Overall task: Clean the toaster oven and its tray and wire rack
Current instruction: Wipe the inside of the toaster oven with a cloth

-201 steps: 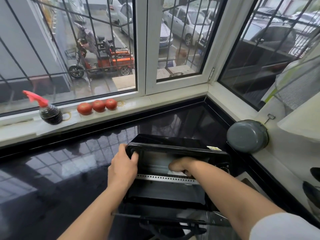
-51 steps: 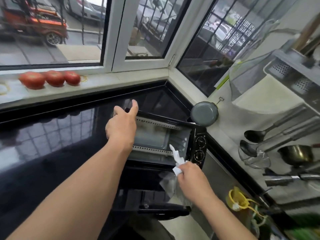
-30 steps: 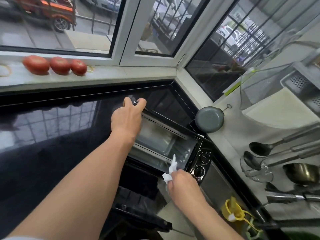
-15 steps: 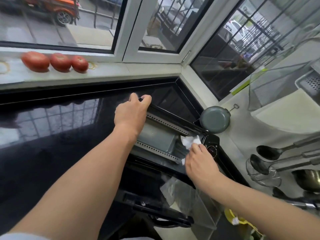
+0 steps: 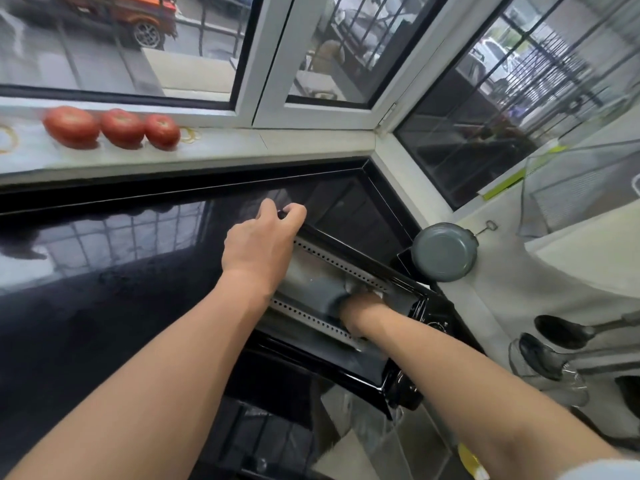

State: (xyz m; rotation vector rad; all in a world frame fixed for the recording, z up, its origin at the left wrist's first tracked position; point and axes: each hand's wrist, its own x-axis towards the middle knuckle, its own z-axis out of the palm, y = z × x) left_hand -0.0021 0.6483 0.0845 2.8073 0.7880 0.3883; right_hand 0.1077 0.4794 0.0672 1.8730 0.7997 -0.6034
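A black toaster oven (image 5: 349,251) sits on the dark counter with its glass door (image 5: 311,438) hanging open toward me. My left hand (image 5: 261,245) grips the oven's top left front corner, fingers curled over the edge. My right hand (image 5: 360,308) is inside the oven cavity, holding a white paper wipe (image 5: 363,285) against the inner right side; its fingers are mostly hidden. Perforated metal strips run along the top and bottom of the opening. No tray or wire rack shows.
Three tomatoes (image 5: 110,128) lie on the window sill at the back left. A grey pan (image 5: 441,252) hangs on the wall right of the oven. Ladles (image 5: 568,332) and a glass sit at the right. The glossy black counter (image 5: 104,271) stretches left.
My right hand has moved from the oven's upper right front corner into the cavity with the wipe. My left hand has stayed on the top left corner.
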